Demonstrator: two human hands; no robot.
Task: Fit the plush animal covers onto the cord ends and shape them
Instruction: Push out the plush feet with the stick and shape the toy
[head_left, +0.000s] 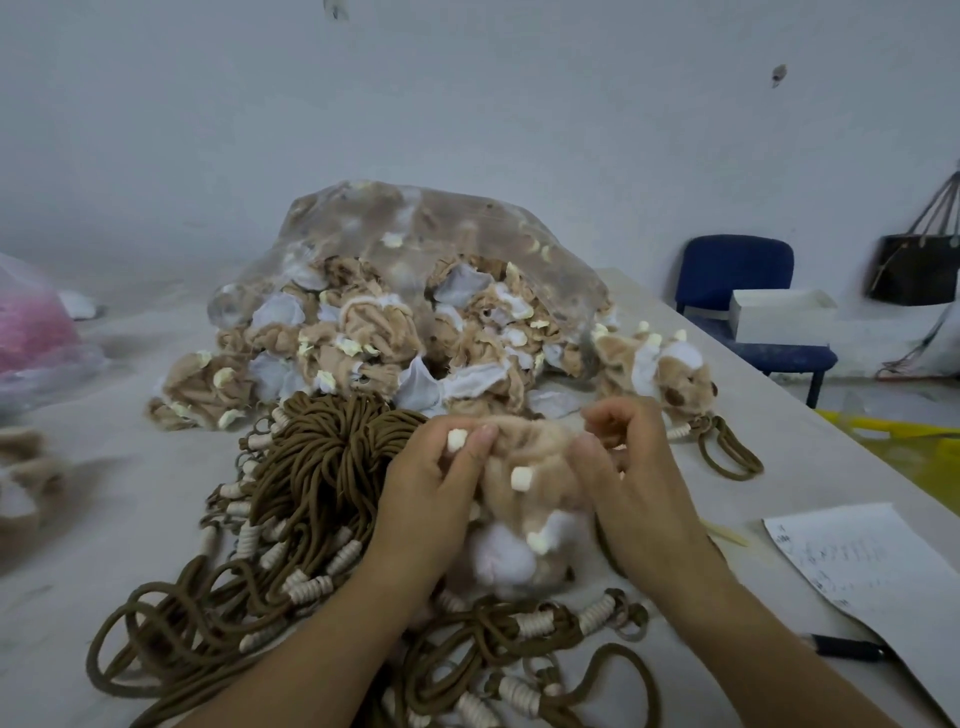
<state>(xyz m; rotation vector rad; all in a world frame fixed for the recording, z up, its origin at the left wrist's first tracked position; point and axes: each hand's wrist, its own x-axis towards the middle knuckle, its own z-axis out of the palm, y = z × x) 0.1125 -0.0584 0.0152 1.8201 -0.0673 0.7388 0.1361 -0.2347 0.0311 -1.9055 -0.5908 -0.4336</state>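
Tan plush cover (535, 467) held between hands above brown cords (311, 467); left hand (436, 488) and right hand (628, 467) both pinch its top edge, long axis pointing toward person.

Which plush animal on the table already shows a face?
The plush animal just beyond the right hand, beside a cord loop: plump, dark nose and eye showing. The heaped covers are limp and crumpled; the held cover shows no face.

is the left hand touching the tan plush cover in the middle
Touching. The head view shows the left hand pinching the upper edge of the tan plush cover with its fingertips, no gap; the right hand grips its other side.
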